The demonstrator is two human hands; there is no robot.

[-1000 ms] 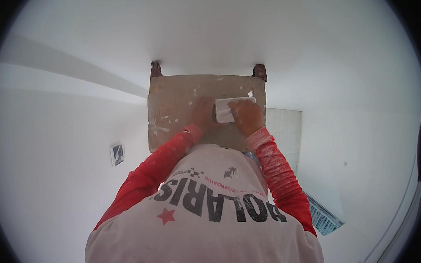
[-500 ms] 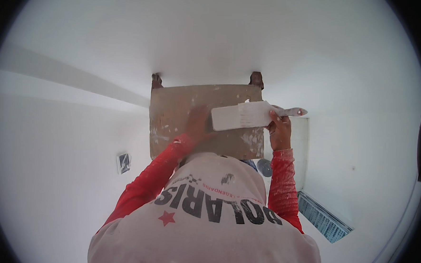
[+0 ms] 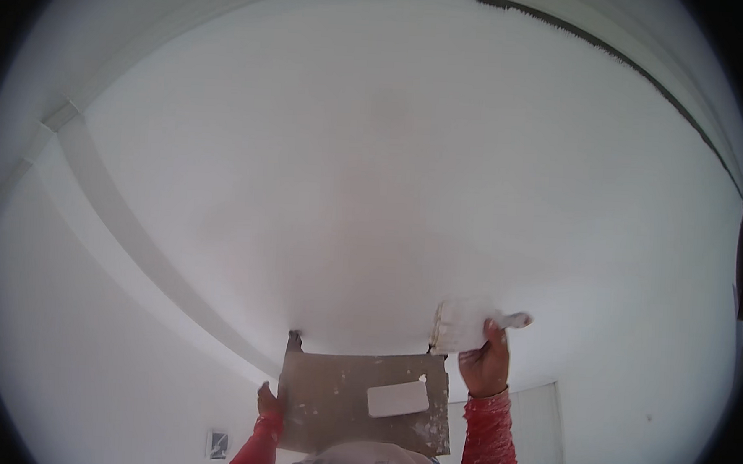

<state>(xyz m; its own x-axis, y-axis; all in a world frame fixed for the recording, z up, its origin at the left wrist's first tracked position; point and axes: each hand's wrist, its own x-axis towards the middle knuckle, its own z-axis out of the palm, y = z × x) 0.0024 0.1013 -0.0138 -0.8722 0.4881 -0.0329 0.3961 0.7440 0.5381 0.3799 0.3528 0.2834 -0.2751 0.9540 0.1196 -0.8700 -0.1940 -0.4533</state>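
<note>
My right hand [image 3: 485, 368] is closed round a wide, flat brush [image 3: 465, 323], its handle sticking out to the right and its edge facing left. The brush is raised just beyond the far right corner of a brown, white-spattered board [image 3: 329, 394]. On that board lies a white, round-cornered rectangular piece [image 3: 398, 400]; whether it is a flat piece or a shallow container, I cannot tell. Close beside the board's left edge is my left hand [image 3: 269, 399], small in view, fingers stretched upward, with nothing visible in it.
Two dark posts, one of them the left post [image 3: 295, 341], rise at the board's far corners. A large white surface [image 3: 374, 190] fills the view ahead, with a dark strip [image 3: 600, 44] along its upper right edge. A small dark fixture [image 3: 218, 444] is low on the left.
The view has tilted upward, so the board sits lower. My right hand has lifted the brush off the white piece. My left hand has moved from over the board to its left edge.
</note>
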